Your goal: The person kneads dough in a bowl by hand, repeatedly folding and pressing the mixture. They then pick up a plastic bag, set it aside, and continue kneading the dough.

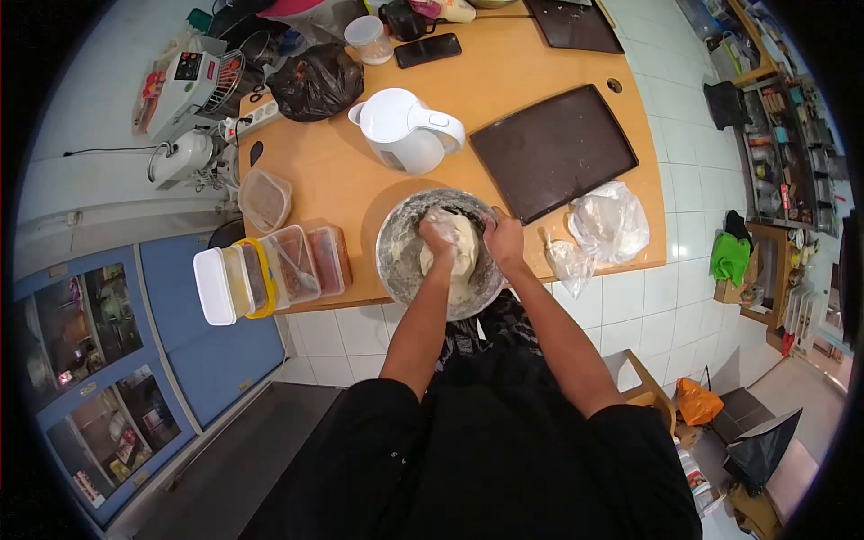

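A round metal mixing bowl (393, 268) sits at the front edge of the wooden table, its inside wall smeared with flour. In it lies a pale lump of dough (464, 247). My left hand (438, 230) is down inside the bowl, its floury fingers curled against the dough's left side; the fingertips are partly buried or hidden. On the right, my right hand (503, 237) is closed over the bowl's rim, thumb and fingers on either side of the wall.
Behind the bowl stands a white water jug (409, 130). A dark baking tray (555, 148) and plastic bags (609, 223) lie to the right. Plastic containers (292, 261) line the left front edge. A black bag (317, 83) and a phone (428, 50) are farther back.
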`<state>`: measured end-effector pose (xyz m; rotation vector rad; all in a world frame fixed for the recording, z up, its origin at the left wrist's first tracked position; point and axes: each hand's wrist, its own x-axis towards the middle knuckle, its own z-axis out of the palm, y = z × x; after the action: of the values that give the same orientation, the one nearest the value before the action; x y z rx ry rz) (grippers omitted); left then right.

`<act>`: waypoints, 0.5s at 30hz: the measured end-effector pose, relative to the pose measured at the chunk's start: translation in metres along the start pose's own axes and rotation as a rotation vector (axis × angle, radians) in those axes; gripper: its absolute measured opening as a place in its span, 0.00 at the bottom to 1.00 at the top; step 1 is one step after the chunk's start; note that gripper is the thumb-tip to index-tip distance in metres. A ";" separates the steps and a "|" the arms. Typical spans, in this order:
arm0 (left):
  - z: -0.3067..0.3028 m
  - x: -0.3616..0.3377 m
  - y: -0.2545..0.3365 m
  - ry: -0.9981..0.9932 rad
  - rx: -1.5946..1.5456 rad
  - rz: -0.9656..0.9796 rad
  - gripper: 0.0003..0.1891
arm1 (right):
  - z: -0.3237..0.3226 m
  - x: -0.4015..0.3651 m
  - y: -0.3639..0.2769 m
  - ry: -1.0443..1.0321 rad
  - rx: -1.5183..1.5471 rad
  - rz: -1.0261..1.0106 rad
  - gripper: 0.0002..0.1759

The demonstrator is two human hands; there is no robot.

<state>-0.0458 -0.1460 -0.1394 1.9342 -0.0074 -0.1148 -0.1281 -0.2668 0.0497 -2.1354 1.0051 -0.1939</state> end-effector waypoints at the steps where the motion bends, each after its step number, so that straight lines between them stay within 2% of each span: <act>1: -0.010 0.013 -0.002 -0.092 -0.135 -0.147 0.09 | 0.003 0.002 0.003 0.014 0.003 -0.018 0.11; 2: -0.019 0.017 -0.005 -0.182 -0.268 -0.297 0.11 | 0.005 0.001 0.007 0.024 0.006 -0.035 0.11; 3: -0.035 0.007 0.053 -0.323 -0.474 -0.393 0.12 | 0.005 -0.001 0.010 0.026 0.014 -0.029 0.10; 5: -0.069 0.022 0.138 -0.722 -0.494 -0.874 0.13 | 0.006 -0.002 0.010 0.031 0.037 -0.022 0.10; 6: -0.081 0.027 0.152 -0.921 -0.495 -1.116 0.13 | 0.008 -0.003 0.011 0.006 0.032 -0.021 0.10; 7: -0.083 0.025 0.126 -1.035 -0.482 -0.856 0.16 | 0.010 -0.001 0.012 -0.015 0.026 -0.023 0.10; 8: -0.085 0.023 0.121 -1.095 -0.226 -0.410 0.16 | 0.010 0.000 0.013 -0.034 0.017 -0.025 0.10; 10: -0.103 0.010 0.143 -1.074 0.294 0.476 0.18 | 0.010 -0.004 0.005 -0.007 -0.002 -0.009 0.10; 12: -0.107 0.010 0.152 -1.291 0.125 -0.074 0.22 | 0.010 -0.002 -0.001 -0.003 -0.030 -0.003 0.10; 14: -0.122 -0.003 0.182 -1.282 -0.026 -0.501 0.24 | 0.012 -0.002 0.001 -0.031 -0.067 0.002 0.09; 15: -0.130 -0.006 0.180 -1.318 0.246 -0.298 0.25 | 0.011 0.000 0.000 -0.020 -0.071 -0.005 0.09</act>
<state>-0.0317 -0.0895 0.0747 1.7507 -0.6238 -1.6066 -0.1231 -0.2602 0.0421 -2.1997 1.0093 -0.1408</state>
